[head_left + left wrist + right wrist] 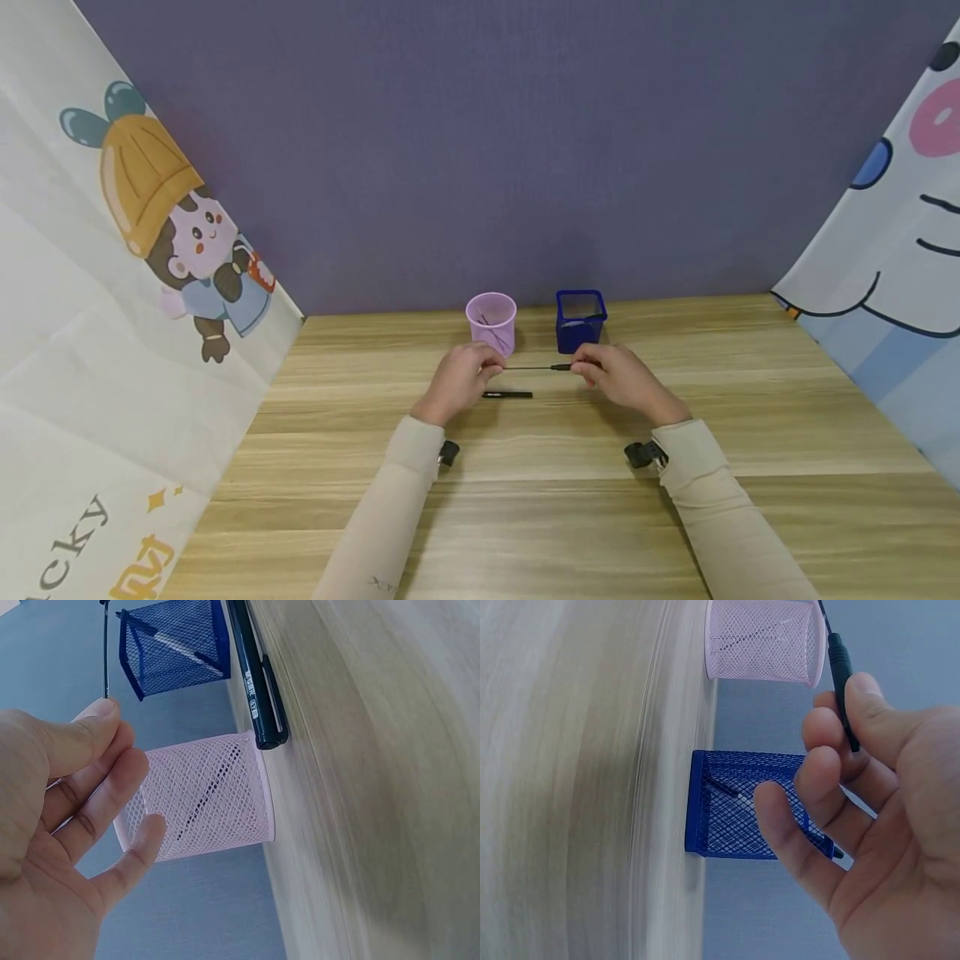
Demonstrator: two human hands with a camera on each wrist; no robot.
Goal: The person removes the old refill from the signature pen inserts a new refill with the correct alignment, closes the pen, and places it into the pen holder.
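My left hand [462, 375] pinches one end of a thin dark pen refill [106, 664] between thumb and index finger. The refill runs sideways to a dark, ribbed, tapered pen front section [841, 679]. That section is pinched by my right hand [617, 377], its other fingers loosely bent. On the table just below the left fingers lies a black pen barrel [510, 395] with a clip. Behind the left hand stands a pink mesh cup [492, 317] holding thin rods. Behind the right hand is a blue mesh holder [579, 335] with a pen inside.
Both containers stand on the wood-grain table [540, 517] near its back edge, against a blue-grey panel [525, 150]. Printed white cloths [90, 292] hang along the left and right sides. Dark wrist devices [647, 454] sit at both cuffs.
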